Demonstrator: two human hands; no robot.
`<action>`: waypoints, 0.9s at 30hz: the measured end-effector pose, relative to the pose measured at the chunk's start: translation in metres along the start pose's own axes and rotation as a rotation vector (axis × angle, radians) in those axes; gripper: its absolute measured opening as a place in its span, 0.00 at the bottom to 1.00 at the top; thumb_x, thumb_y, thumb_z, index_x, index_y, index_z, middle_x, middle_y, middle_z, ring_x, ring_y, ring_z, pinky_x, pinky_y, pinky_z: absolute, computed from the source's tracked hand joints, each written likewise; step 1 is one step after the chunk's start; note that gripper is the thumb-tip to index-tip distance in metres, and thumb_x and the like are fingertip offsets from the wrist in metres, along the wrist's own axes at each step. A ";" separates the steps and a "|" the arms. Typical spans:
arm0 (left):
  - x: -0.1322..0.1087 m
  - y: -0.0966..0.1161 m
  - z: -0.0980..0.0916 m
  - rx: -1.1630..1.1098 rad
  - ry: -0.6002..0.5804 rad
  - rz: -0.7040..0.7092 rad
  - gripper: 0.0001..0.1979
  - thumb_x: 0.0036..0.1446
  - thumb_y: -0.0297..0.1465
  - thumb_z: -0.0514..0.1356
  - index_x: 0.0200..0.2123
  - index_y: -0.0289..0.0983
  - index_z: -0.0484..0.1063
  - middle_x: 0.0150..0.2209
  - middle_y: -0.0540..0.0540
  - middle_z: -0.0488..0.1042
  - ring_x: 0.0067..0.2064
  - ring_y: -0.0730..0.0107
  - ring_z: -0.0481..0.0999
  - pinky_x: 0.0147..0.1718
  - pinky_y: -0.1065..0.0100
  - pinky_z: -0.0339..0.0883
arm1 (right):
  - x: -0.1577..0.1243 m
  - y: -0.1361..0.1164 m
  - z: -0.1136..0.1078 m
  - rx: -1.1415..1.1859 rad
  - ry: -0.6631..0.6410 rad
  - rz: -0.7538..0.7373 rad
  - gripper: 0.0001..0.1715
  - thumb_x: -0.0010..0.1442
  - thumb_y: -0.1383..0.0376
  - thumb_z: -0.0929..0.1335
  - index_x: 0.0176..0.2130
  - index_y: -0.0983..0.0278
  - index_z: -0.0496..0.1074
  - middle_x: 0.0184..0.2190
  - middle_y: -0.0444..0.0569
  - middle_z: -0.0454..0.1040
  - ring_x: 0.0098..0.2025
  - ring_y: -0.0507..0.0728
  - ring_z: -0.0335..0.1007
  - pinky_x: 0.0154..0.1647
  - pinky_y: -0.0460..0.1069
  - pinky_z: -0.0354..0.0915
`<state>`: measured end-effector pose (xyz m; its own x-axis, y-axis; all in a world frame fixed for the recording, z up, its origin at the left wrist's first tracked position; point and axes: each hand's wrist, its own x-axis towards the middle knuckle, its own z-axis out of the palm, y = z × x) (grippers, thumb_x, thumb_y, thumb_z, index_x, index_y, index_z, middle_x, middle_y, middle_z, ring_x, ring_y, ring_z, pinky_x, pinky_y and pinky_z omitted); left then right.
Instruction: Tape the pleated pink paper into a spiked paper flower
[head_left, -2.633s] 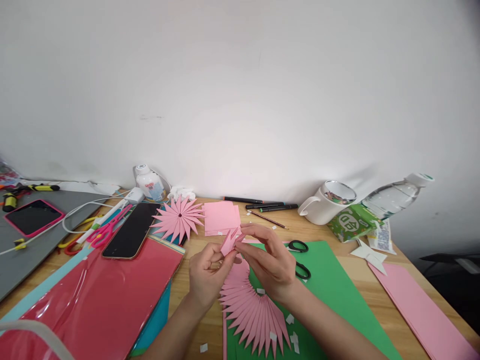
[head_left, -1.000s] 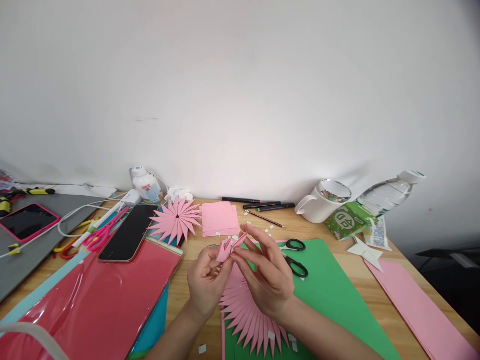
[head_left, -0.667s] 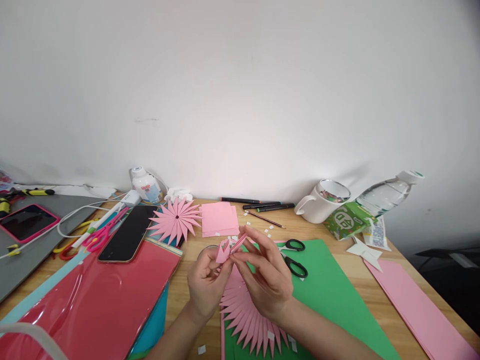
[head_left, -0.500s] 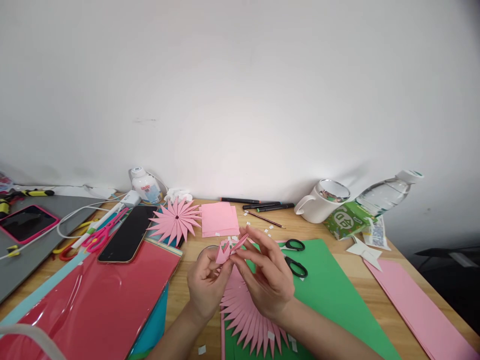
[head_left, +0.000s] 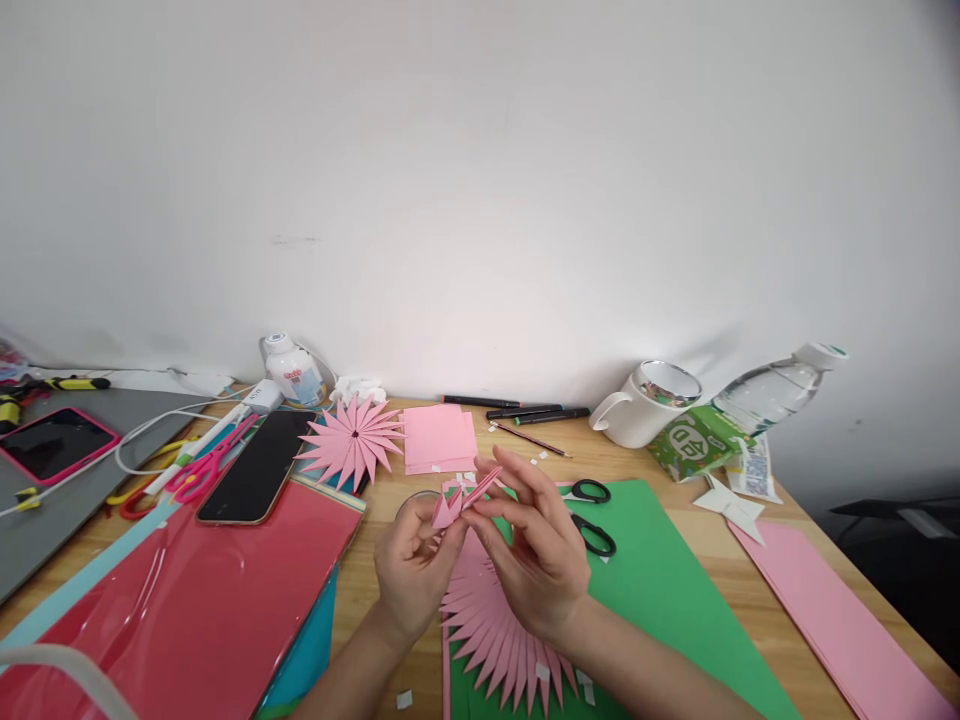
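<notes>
Between my two hands is a small folded piece of pink paper (head_left: 447,511) with pointed flaps. My left hand (head_left: 415,570) pinches its left side between thumb and fingers. On the other side, the thumb and fingertips of my right hand (head_left: 536,550) grip the paper's thin raised part. Below them, a large pleated pink paper disc (head_left: 506,655) lies partly on green sheets (head_left: 667,590), its upper part hidden by my hands. Black-handled scissors (head_left: 596,535) rest just right of my right hand, their blades mostly covered.
Behind my hands are a pink paper star (head_left: 355,434), square pink sheets (head_left: 439,440), markers (head_left: 525,411) and a pencil (head_left: 532,438). A phone (head_left: 259,468) and red folder (head_left: 195,590) lie left. A white mug (head_left: 637,405), tilted bottle (head_left: 780,385) and pink strips (head_left: 840,610) are right.
The folded paper's left flaps have come slightly closer to the raised right part. Both hands keep their hold and have barely moved.
</notes>
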<state>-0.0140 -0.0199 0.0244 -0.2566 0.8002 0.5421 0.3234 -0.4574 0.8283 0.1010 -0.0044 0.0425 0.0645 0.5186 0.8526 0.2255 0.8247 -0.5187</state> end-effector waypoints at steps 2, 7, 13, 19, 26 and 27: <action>0.000 0.000 0.000 0.010 0.004 -0.015 0.04 0.51 0.30 0.62 0.26 0.35 0.70 0.15 0.54 0.70 0.15 0.80 0.65 0.13 0.80 0.58 | 0.000 0.000 0.000 0.011 0.005 0.005 0.16 0.55 0.78 0.69 0.42 0.64 0.72 0.51 0.58 0.70 0.48 0.62 0.74 0.41 0.54 0.76; 0.000 0.000 0.001 0.016 0.022 -0.007 0.05 0.50 0.30 0.62 0.25 0.36 0.70 0.13 0.56 0.66 0.14 0.80 0.63 0.12 0.80 0.56 | -0.002 0.002 0.000 0.022 -0.012 0.024 0.16 0.54 0.79 0.69 0.41 0.64 0.72 0.51 0.58 0.69 0.49 0.62 0.73 0.43 0.55 0.75; 0.002 0.002 0.001 0.025 0.039 0.003 0.05 0.50 0.30 0.62 0.25 0.36 0.70 0.14 0.56 0.68 0.13 0.80 0.63 0.12 0.80 0.56 | -0.001 0.003 -0.002 0.016 -0.059 0.042 0.12 0.56 0.78 0.68 0.39 0.65 0.72 0.51 0.59 0.68 0.47 0.62 0.74 0.42 0.55 0.75; 0.002 0.003 0.001 0.031 0.040 -0.017 0.06 0.50 0.32 0.63 0.25 0.36 0.71 0.13 0.56 0.68 0.13 0.80 0.63 0.13 0.80 0.57 | 0.000 0.004 -0.003 0.021 -0.117 0.086 0.08 0.59 0.75 0.66 0.38 0.65 0.70 0.50 0.60 0.68 0.47 0.61 0.73 0.44 0.57 0.74; -0.002 -0.001 0.000 0.002 -0.012 -0.079 0.08 0.51 0.34 0.63 0.26 0.35 0.70 0.13 0.53 0.70 0.15 0.77 0.67 0.14 0.79 0.60 | -0.002 0.007 -0.002 -0.145 -0.130 0.041 0.09 0.60 0.76 0.63 0.37 0.63 0.67 0.51 0.59 0.66 0.50 0.60 0.70 0.44 0.57 0.73; -0.002 -0.002 0.000 -0.005 -0.021 -0.096 0.08 0.51 0.34 0.64 0.26 0.35 0.70 0.13 0.53 0.70 0.14 0.78 0.66 0.14 0.79 0.60 | -0.003 0.008 -0.002 -0.177 -0.126 0.027 0.09 0.60 0.75 0.63 0.37 0.63 0.67 0.52 0.58 0.65 0.52 0.61 0.68 0.44 0.57 0.73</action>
<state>-0.0140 -0.0204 0.0215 -0.2672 0.8480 0.4576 0.2934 -0.3807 0.8769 0.1044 0.0002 0.0357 -0.0467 0.5731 0.8182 0.3933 0.7634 -0.5123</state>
